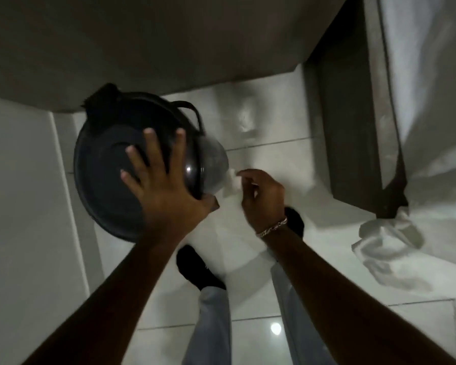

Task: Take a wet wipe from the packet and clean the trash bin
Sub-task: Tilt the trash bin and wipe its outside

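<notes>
Head view shows the left hand [156, 180] spread flat on the trash bin [111, 164] at nine o'clock, the right hand [261, 198] pinching the wet wipe [233, 184] beside it; best to brace firmly and wipe the side steadily.

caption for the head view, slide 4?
Left hand spread on the dark trash bin lid; right hand pinches a white wet wipe beside it.

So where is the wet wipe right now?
In the head view the wet wipe is pinched in the right hand, just right of the dark trash bin that the left hand steadies.
</notes>
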